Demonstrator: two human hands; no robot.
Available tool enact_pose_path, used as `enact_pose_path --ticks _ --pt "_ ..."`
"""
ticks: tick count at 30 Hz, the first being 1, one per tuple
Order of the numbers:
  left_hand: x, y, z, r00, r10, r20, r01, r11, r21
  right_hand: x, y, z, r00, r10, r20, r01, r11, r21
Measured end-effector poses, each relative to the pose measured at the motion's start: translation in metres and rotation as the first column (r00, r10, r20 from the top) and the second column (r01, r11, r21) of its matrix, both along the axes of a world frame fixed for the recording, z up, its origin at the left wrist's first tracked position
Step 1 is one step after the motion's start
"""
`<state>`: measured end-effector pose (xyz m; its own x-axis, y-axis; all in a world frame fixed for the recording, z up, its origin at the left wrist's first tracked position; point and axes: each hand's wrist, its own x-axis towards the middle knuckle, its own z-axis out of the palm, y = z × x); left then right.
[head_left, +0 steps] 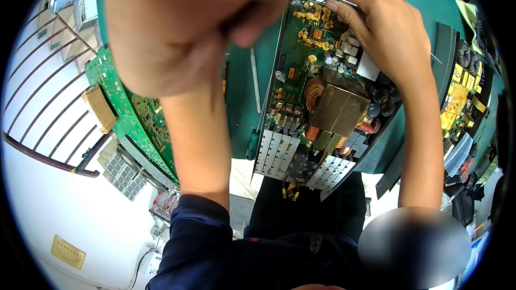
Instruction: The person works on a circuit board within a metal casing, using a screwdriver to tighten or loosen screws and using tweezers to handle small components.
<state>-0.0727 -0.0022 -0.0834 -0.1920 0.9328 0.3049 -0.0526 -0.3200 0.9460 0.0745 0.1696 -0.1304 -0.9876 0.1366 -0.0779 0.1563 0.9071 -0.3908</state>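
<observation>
An open power supply unit (338, 102) lies before me, a green circuit board in a metal chassis with coils, capacitors and a large brown transformer. My right hand (389, 27) is closed on its far right edge, thumb over the rim and the other fingers curled beyond it. Close to the camera, my left hand (199, 27) is raised high above the bench and looks large and blurred. Its fingers are partly cut off by the upper edge, so I cannot make out their grip. Two short wires with ring terminals (290, 193) hang from the unit's near end.
Left of the unit, a thin metal rod (255, 80) and a dark green handle (251, 144) lie on the green bench mat (239, 113). A large green circuit board (129, 113) stands further left. Another open unit with yellow parts (459, 96) is at the right.
</observation>
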Motion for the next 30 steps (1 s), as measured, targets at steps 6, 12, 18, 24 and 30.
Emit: enact_pose_path --ticks 6,12,18,24,30 --pt "-0.002 -0.013 0.003 0.991 0.083 0.103 -0.083 0.997 0.000 -0.001 -0.001 0.002 1.000 0.010 -0.011 -0.010 1.000 0.005" --pt "0.061 -0.057 -0.006 0.775 0.632 -0.006 -0.630 0.773 -0.070 -0.001 0.000 0.000 0.999 -0.004 0.041 0.002 0.999 0.036" --pt "0.126 -0.076 -0.008 0.517 0.855 0.047 -0.852 0.519 -0.070 0.000 0.002 -0.010 0.997 0.017 -0.077 -0.015 0.999 0.029" --pt "0.165 -0.104 0.011 0.379 0.923 0.062 -0.922 0.383 -0.060 0.001 -0.003 -0.001 0.999 -0.020 -0.031 0.022 0.999 0.049" --pt "0.181 -0.128 -0.006 0.263 0.963 -0.063 -0.961 0.256 -0.106 -0.003 -0.005 0.001 0.997 -0.050 0.054 0.049 0.999 0.003"
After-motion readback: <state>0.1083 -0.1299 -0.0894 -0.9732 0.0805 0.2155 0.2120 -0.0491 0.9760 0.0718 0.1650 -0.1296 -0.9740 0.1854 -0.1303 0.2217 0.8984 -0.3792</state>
